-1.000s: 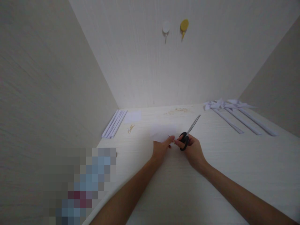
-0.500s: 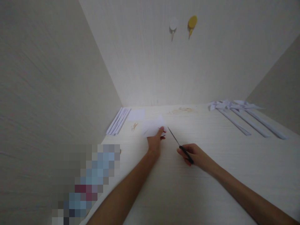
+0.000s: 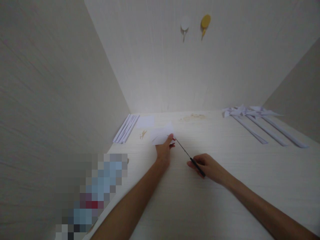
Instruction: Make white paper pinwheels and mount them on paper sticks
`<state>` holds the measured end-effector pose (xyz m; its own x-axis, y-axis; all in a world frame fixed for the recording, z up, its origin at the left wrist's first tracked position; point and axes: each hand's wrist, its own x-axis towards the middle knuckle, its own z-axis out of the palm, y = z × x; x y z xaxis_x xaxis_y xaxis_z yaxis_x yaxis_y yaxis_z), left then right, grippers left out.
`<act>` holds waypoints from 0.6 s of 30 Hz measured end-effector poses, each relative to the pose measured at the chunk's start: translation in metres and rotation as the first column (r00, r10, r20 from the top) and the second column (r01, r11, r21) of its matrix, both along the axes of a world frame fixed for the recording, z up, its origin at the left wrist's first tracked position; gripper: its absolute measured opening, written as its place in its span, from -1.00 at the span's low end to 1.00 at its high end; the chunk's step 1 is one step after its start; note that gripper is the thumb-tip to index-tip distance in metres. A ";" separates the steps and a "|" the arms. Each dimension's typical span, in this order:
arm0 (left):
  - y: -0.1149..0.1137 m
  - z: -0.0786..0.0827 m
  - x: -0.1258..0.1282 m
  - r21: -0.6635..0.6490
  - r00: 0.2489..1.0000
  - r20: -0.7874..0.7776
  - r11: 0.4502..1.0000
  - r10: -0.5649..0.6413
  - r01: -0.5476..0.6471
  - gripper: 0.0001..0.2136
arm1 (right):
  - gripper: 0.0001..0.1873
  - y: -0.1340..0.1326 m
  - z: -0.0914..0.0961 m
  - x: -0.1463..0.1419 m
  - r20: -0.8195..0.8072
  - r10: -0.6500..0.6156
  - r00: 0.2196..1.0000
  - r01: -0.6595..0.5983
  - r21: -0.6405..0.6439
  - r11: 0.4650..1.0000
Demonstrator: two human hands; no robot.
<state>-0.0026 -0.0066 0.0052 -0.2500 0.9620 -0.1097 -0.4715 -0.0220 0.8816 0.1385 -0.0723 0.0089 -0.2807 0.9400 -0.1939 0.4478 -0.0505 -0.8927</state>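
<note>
My left hand [image 3: 165,146] pinches a white sheet of paper [image 3: 158,135] at its right side, thumb on top. Short slit-like lines show in the paper near its lower left and by the thumb. In my right hand [image 3: 207,166] are black-handled scissors [image 3: 184,151], seen edge-on, their slim metal blades pointing up and left. The tip is close to the paper's right edge beside my left fingertips; whether it touches, I cannot tell.
Rolled white paper sticks [image 3: 126,129] lie at the left, next to a flat paper square [image 3: 145,121]. Thin brown bits [image 3: 143,134] and a pile of similar bits [image 3: 193,117] lie on the table. Several paper pinwheels [image 3: 241,110] rest at the right. Two hooks [image 3: 205,21] hang on the wall.
The scissors have moved slightly left, bringing their tip closer to the paper. My left hand and the paper have shifted a little to the left.
</note>
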 end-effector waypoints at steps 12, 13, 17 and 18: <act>0.002 -0.002 0.000 -0.013 1.000 -0.010 1.000 -0.008 0.008 -0.79 | -0.56 0.000 0.000 0.000 0.007 -0.013 1.000 0.013 0.035 0.999; 0.002 -0.003 0.000 -0.011 1.000 -0.010 1.000 -0.010 0.010 -0.79 | -0.56 0.000 0.000 0.000 0.006 -0.012 1.000 0.012 0.035 0.999; 0.002 -0.003 0.000 -0.012 1.000 -0.008 1.000 -0.001 0.001 -0.78 | -0.55 0.001 -0.001 0.000 0.024 -0.014 1.000 0.013 0.041 0.999; 0.002 -0.003 0.000 -0.011 1.000 -0.008 1.000 0.000 0.000 -0.78 | -0.55 0.001 -0.001 0.000 0.031 -0.011 0.999 0.010 0.042 0.999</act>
<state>-0.0028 -0.0049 0.0023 -0.2506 0.9609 -0.1180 -0.4649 -0.0125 0.8853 0.1385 -0.0715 0.0078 -0.2652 0.9502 -0.1634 0.4753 -0.0186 -0.8796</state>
